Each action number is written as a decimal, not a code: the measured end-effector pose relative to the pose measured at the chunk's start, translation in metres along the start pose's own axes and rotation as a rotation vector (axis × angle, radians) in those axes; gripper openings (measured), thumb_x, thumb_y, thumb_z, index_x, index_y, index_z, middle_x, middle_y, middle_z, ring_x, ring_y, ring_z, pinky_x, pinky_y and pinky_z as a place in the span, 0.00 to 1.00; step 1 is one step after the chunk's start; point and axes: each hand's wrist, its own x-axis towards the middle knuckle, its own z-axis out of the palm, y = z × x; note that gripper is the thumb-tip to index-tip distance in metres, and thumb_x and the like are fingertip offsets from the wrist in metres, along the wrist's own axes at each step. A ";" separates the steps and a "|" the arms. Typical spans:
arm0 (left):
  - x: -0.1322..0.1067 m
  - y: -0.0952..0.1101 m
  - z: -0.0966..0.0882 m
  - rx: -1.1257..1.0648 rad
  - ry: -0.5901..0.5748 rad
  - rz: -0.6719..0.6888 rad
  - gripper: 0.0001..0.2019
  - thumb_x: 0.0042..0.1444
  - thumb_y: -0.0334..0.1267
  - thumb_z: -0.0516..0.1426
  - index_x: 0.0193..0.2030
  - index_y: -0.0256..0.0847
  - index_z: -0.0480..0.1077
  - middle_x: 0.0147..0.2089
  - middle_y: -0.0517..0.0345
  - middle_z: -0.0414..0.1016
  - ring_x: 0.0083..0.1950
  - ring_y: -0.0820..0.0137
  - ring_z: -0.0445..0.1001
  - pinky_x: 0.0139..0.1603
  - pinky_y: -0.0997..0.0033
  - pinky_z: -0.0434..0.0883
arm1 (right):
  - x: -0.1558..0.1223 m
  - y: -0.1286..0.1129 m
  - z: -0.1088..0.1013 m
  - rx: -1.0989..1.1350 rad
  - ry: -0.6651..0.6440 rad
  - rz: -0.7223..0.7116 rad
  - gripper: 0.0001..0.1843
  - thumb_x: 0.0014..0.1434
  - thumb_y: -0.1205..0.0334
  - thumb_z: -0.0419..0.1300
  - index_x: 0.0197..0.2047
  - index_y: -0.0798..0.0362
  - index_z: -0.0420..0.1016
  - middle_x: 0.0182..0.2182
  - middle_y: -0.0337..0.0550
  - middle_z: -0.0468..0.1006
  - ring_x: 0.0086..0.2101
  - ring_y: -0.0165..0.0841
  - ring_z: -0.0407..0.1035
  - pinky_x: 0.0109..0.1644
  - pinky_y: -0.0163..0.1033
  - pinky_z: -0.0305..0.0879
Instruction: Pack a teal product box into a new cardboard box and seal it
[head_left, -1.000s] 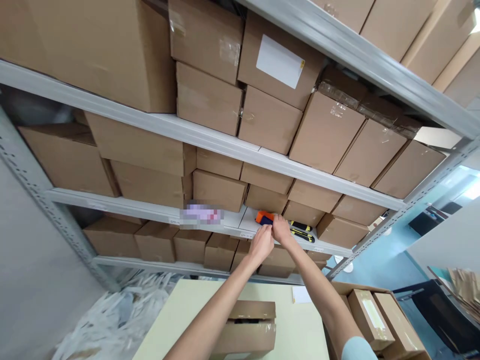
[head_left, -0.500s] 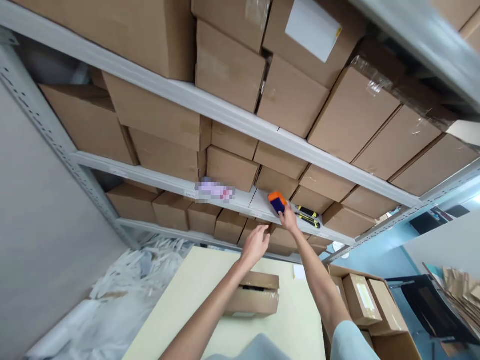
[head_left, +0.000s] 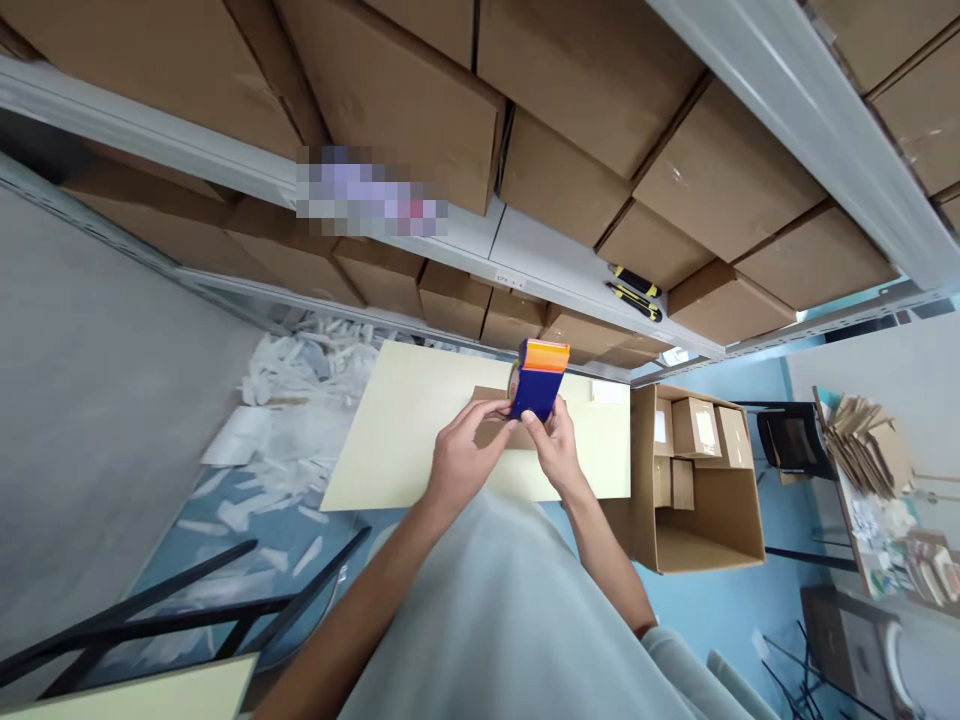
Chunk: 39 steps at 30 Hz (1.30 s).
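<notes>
Two bare hands come together on one blue-and-orange handheld tool (head_left: 541, 382): the left hand (head_left: 472, 448) closes its fingers and thumb on the lower left edge, while the right hand (head_left: 556, 447) grips the lower right with its thumb across the bottom. The tool is held above the pale yellow table (head_left: 375, 440), orange end pointing toward the shelf. Behind the hands, one brown cardboard box (head_left: 489, 393) sits on the tabletop, mostly hidden, with one white paper (head_left: 606, 391) near the far edge.

Two black-and-yellow utility knives (head_left: 634, 290) lie side by side on the grey metal shelf (head_left: 547, 245), near one pixelated item (head_left: 371, 195). Cartons fill several levels. To the right, one large open carton (head_left: 709, 552) holds at least five smaller boxes (head_left: 696, 428); some carry white labels. The floor (head_left: 697, 610) is blue, with white scraps (head_left: 300, 370) heaped at left. The shelf-edge label (head_left: 510, 280) bears writing too small to read.
</notes>
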 end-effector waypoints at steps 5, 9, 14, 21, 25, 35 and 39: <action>-0.011 0.011 -0.016 0.033 -0.026 0.044 0.08 0.72 0.42 0.64 0.52 0.44 0.81 0.50 0.54 0.86 0.48 0.65 0.86 0.56 0.64 0.84 | -0.024 -0.005 0.006 0.011 -0.023 -0.009 0.37 0.74 0.29 0.61 0.68 0.50 0.72 0.62 0.56 0.82 0.64 0.44 0.77 0.74 0.50 0.72; -0.017 0.014 -0.034 0.038 -0.142 0.074 0.08 0.73 0.41 0.62 0.53 0.45 0.82 0.54 0.53 0.86 0.51 0.64 0.86 0.59 0.64 0.84 | -0.035 -0.004 0.008 0.037 -0.098 0.053 0.38 0.70 0.25 0.63 0.65 0.49 0.77 0.58 0.53 0.85 0.62 0.47 0.78 0.73 0.53 0.74; -0.024 0.026 -0.059 0.079 -0.156 0.070 0.11 0.73 0.44 0.62 0.56 0.47 0.82 0.53 0.53 0.84 0.53 0.61 0.84 0.59 0.60 0.83 | -0.040 -0.007 0.004 -0.012 -0.141 0.042 0.32 0.72 0.29 0.64 0.59 0.50 0.80 0.53 0.50 0.87 0.54 0.45 0.81 0.66 0.50 0.77; -0.001 0.056 -0.087 0.087 -0.047 0.012 0.20 0.72 0.50 0.61 0.65 0.46 0.79 0.60 0.48 0.80 0.53 0.61 0.81 0.54 0.60 0.83 | -0.064 -0.020 -0.010 -0.332 -0.324 -0.063 0.24 0.77 0.36 0.63 0.55 0.48 0.80 0.46 0.50 0.85 0.47 0.44 0.79 0.58 0.49 0.78; 0.011 0.061 -0.096 0.144 -0.182 0.024 0.17 0.69 0.53 0.63 0.57 0.47 0.83 0.53 0.50 0.82 0.47 0.63 0.80 0.50 0.62 0.82 | -0.073 -0.018 -0.016 -0.458 -0.367 -0.114 0.21 0.78 0.37 0.62 0.52 0.47 0.80 0.45 0.50 0.85 0.49 0.45 0.78 0.61 0.51 0.76; 0.007 0.045 -0.085 0.117 -0.341 -0.068 0.13 0.69 0.49 0.61 0.40 0.46 0.83 0.42 0.54 0.83 0.39 0.65 0.75 0.41 0.66 0.76 | -0.087 -0.007 -0.026 -0.519 -0.359 -0.039 0.18 0.74 0.42 0.66 0.49 0.49 0.81 0.44 0.50 0.85 0.47 0.45 0.78 0.59 0.50 0.77; -0.006 0.028 -0.078 0.128 -0.279 -0.166 0.12 0.69 0.47 0.60 0.41 0.45 0.83 0.42 0.55 0.84 0.36 0.67 0.74 0.39 0.68 0.74 | -0.092 0.009 -0.012 -0.372 -0.304 0.180 0.23 0.67 0.38 0.69 0.46 0.51 0.84 0.37 0.42 0.83 0.38 0.38 0.75 0.46 0.41 0.75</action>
